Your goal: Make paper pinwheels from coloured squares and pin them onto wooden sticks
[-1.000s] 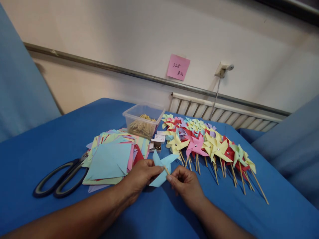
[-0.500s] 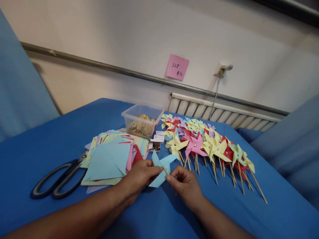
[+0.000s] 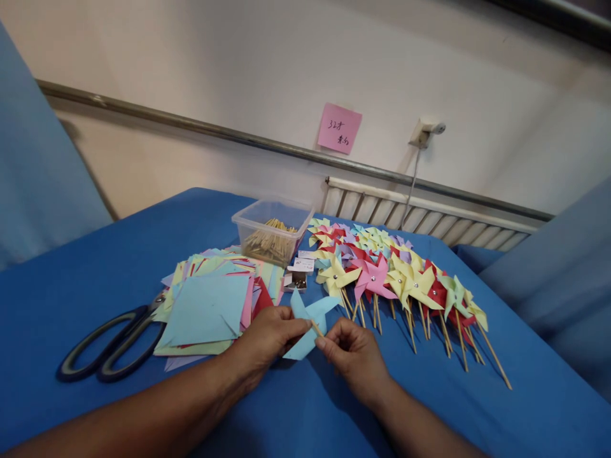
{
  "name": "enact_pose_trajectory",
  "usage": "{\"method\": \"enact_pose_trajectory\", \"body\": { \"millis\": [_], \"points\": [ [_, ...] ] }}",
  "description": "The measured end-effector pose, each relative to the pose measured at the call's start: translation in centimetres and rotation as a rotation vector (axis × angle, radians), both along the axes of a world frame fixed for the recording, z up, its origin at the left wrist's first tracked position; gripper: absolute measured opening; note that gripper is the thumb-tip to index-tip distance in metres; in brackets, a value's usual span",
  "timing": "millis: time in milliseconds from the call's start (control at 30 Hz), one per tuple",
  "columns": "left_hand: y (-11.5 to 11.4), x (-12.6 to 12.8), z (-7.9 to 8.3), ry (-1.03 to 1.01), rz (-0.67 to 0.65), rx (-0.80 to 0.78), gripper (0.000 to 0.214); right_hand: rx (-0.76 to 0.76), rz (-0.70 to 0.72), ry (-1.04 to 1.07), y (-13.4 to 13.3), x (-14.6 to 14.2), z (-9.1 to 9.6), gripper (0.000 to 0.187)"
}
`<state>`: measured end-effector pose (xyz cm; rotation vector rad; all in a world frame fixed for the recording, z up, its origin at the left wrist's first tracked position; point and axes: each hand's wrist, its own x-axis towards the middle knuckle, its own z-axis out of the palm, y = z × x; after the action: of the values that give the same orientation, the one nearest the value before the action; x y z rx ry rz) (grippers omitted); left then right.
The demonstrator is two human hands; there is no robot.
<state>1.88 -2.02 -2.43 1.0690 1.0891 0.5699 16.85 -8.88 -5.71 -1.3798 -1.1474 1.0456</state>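
A light blue paper pinwheel (image 3: pixel 304 344) is held up between my two hands above the blue cloth. My left hand (image 3: pixel 272 332) is closed on its left side, thumb pressed near the middle. A short length of wooden stick (image 3: pixel 316 328) shows at the pinwheel's centre, pointing towards my right hand (image 3: pixel 356 357). That hand pinches the stick's near end between thumb and forefinger. Just beyond the pinwheel stands a small open box of metal pins (image 3: pixel 298 280). To the left lies a stack of coloured paper squares (image 3: pixel 205 312), a light blue one on top.
Large dark-handled scissors (image 3: pixel 114 343) lie left of the paper. A clear plastic box (image 3: pixel 248 219) holding many wooden sticks stands behind. On the right, several rows of finished pinwheels (image 3: pixel 375 280) spread across the blue cloth (image 3: pixel 162 219). A wall and radiator (image 3: pixel 377 207) border the far side.
Almost nothing differs. Both hands keep their hold on the blue pinwheel and its stick, with only a very slight shift of the view.
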Motion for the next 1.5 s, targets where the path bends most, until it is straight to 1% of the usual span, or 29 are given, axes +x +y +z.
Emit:
{"method": "enact_pose_trajectory", "body": {
  "millis": [200,433,567,700,800,1100,1333,1500],
  "points": [
    [-0.1,0.0,-0.1,0.034,0.037,0.033,0.027,0.017,-0.028,-0.007,-0.1,-0.1,0.2,0.034],
    [0.0,-0.1,-0.3,0.05,0.026,0.054,0.024,0.024,-0.022,0.017,-0.1,-0.2,0.1,0.034],
    [0.0,0.0,-0.1,0.067,0.032,0.047,0.024,0.027,-0.016,0.032,-0.1,-0.2,0.0,0.034],
    [-0.2,0.0,0.3,0.087,0.048,0.062,0.023,0.048,-0.021,-0.015,-0.2,-0.3,0.2,0.031],
    [-0.4,0.1,0.5,0.066,0.038,0.052,0.022,0.042,-0.019,-0.03,-0.2,-0.3,0.3,0.03],
    [-0.1,-0.1,-0.2,0.043,0.018,0.052,0.024,0.043,-0.031,-0.026,-0.1,-0.3,0.6,0.03],
    [-0.4,0.0,0.8,0.068,0.04,0.043,0.022,0.041,-0.024,0.012,-0.3,-0.4,0.5,0.031],
    [-0.5,0.0,0.8,0.042,0.038,0.03,0.023,0.055,-0.032,0.014,-0.3,-0.4,0.6,0.031]
  ]
}}
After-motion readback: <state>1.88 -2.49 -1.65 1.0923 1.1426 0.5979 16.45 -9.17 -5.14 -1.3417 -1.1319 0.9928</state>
